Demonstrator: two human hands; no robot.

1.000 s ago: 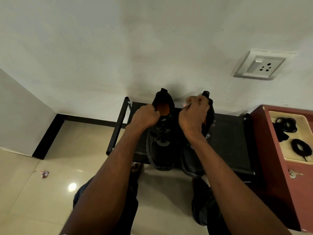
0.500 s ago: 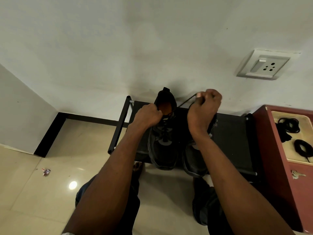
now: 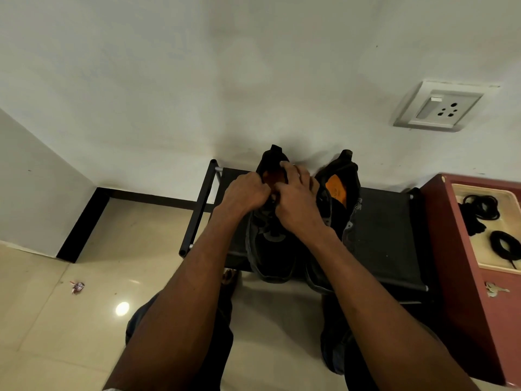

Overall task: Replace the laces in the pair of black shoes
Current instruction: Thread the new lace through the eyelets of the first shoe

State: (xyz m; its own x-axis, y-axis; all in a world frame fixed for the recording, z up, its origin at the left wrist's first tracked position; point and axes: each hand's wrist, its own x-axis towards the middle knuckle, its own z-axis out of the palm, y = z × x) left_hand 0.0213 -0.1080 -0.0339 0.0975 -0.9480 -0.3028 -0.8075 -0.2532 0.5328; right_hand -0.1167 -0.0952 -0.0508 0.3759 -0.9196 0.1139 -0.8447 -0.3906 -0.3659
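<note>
Two black shoes stand side by side on a low black rack (image 3: 389, 235), toes toward me. My left hand (image 3: 245, 193) is curled round the left side of the left shoe (image 3: 273, 258) near its opening. My right hand (image 3: 298, 201) lies over that shoe's tongue, thumb and fingers pinching at the black lace by the top eyelets; the lace itself is mostly hidden under the hands. The right shoe (image 3: 349, 221) stands untouched, its orange insole showing. Two coils of black lace (image 3: 479, 207) (image 3: 504, 245) lie in a beige tray (image 3: 485, 268) at the right.
The tray sits on a red cabinet (image 3: 456, 249) right of the rack, with a key (image 3: 496, 289) in its front. A wall with a socket plate (image 3: 439, 107) rises just behind the rack. My knees are over the tiled floor; a small wrapper (image 3: 76, 286) lies at the left.
My right hand, which had pulled a lace strand up and to the right over the right shoe, has come back left onto the left shoe's tongue. The left hand has stayed on the shoe.
</note>
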